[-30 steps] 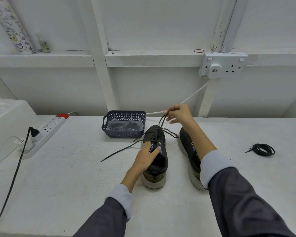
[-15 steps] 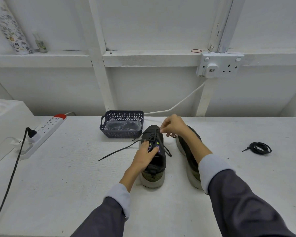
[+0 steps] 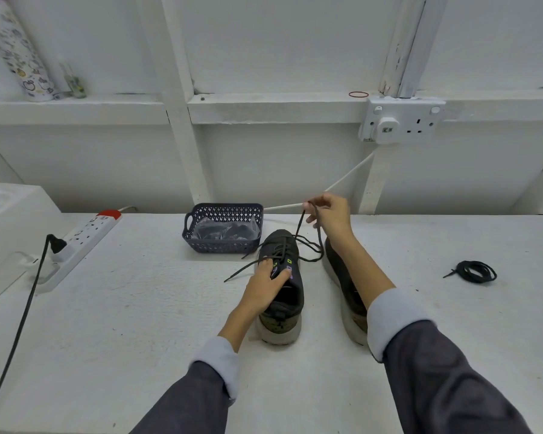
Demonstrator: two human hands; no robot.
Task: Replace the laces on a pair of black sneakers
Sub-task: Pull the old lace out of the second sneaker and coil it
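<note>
Two black sneakers stand side by side on the white table, toes pointing away from me. My left hand point(image 3: 268, 285) grips the left sneaker point(image 3: 284, 292) at its tongue and eyelets. My right hand point(image 3: 328, 214) is raised above the toe and pinches the black lace point(image 3: 298, 228), which runs taut down into the eyelets. The lace's other end trails left across the table. My right forearm covers much of the right sneaker point(image 3: 342, 283). A coiled black lace point(image 3: 477, 271) lies far right.
A dark perforated basket point(image 3: 223, 242) holding a plastic bag sits just beyond the shoes. A white power strip point(image 3: 85, 238) with a black cable lies at the left. A wall socket point(image 3: 400, 123) and its white cord hang behind. A white box stands at far left.
My right hand has risen from the shoe's toe and drawn the lace up and back. The loose end on the left has slid closer to the shoe. My left hand has stayed put.
</note>
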